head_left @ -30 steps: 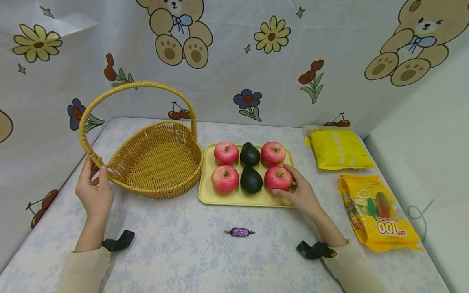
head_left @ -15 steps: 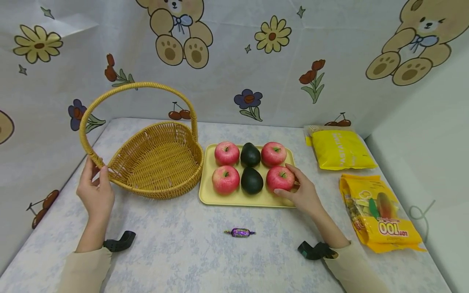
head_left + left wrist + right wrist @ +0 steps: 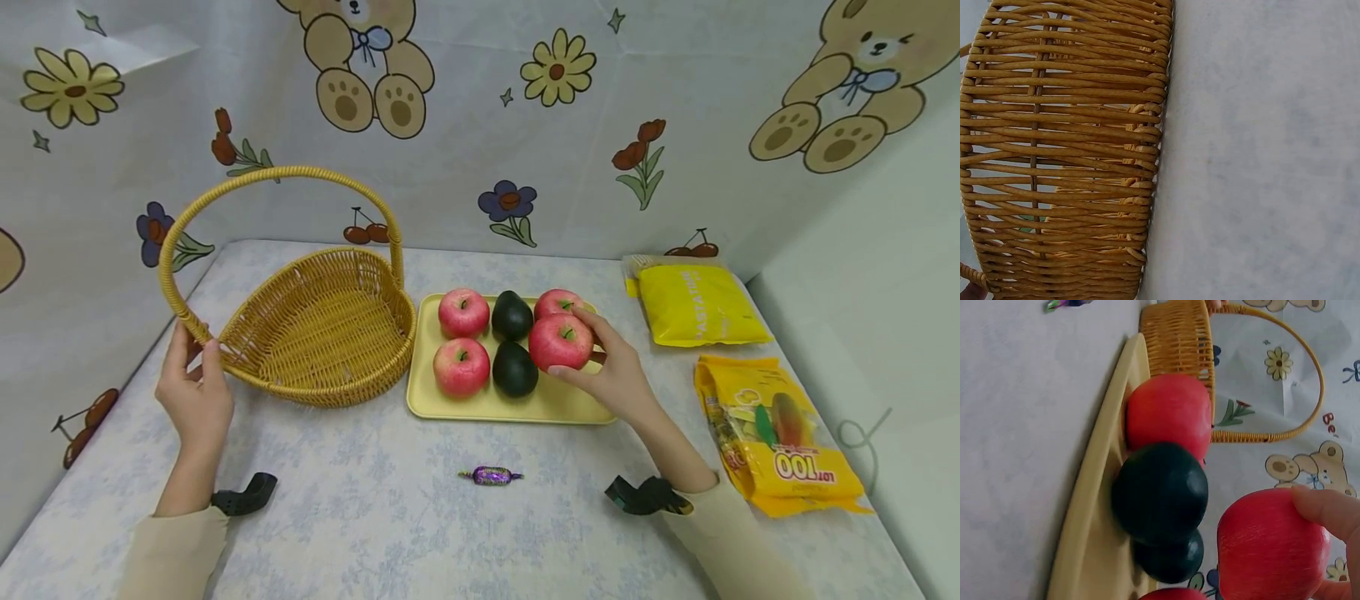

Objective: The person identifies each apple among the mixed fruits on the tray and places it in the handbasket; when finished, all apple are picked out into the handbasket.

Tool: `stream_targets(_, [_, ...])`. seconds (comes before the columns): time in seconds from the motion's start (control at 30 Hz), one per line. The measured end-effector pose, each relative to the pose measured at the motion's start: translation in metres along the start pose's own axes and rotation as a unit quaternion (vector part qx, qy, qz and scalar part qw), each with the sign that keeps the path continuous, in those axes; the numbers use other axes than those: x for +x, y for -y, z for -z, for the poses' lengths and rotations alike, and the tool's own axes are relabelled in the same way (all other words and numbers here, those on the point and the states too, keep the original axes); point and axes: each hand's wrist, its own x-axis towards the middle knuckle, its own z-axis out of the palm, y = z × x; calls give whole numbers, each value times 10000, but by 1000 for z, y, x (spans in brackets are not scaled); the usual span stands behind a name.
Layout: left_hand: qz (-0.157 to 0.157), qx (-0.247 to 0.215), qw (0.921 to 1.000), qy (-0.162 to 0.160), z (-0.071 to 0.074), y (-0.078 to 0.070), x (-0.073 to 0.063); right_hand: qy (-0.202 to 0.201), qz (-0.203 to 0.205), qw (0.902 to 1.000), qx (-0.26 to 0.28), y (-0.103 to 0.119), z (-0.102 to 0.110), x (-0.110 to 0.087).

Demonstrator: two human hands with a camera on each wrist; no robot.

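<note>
My right hand [image 3: 618, 371] grips a red apple [image 3: 561, 342], held above the front right of a pale yellow tray [image 3: 450, 407]. The right wrist view shows this apple [image 3: 1272, 547] up off the tray, between thumb and fingers. On the tray lie two dark green avocados [image 3: 514, 370] and other red apples [image 3: 461, 367]; the held one partly covers the apple [image 3: 557, 302] behind it. My left hand [image 3: 197, 392] holds the foot of the handle of a woven basket [image 3: 330, 333], which stands on the table left of the tray. In the left wrist view the basket's side [image 3: 1066, 156] fills the left half.
A purple wrapped candy [image 3: 492, 476] lies on the table in front of the tray. Two yellow packages, a PASTATIME bag [image 3: 701, 307] and a LOT 100 bag [image 3: 780, 433], lie along the right side. A patterned cloth [image 3: 450, 167] hangs behind the table.
My right hand has lifted the front right apple off the tray and moved it slightly up and left. The left hand and basket stay in place.
</note>
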Motion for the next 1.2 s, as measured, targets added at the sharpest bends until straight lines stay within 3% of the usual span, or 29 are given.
stream_targets(0.27, [-18, -32, 10000, 30, 1, -4, -2, 622, 452, 9960, 463, 58, -36, 37])
stream_targets(0.6, [-47, -94, 9999, 85, 2, -4, -2, 1296, 487, 9894, 448, 118, -122, 83])
stream_targets(0.87, [-107, -59, 9999, 24, 0, 0, -2, 1382, 201, 9902, 4, 143, -189, 109])
stream_targets(1.2, [-153, -56, 9999, -25, -1, 1, -1, 990, 26, 9937, -517, 155, -244, 131])
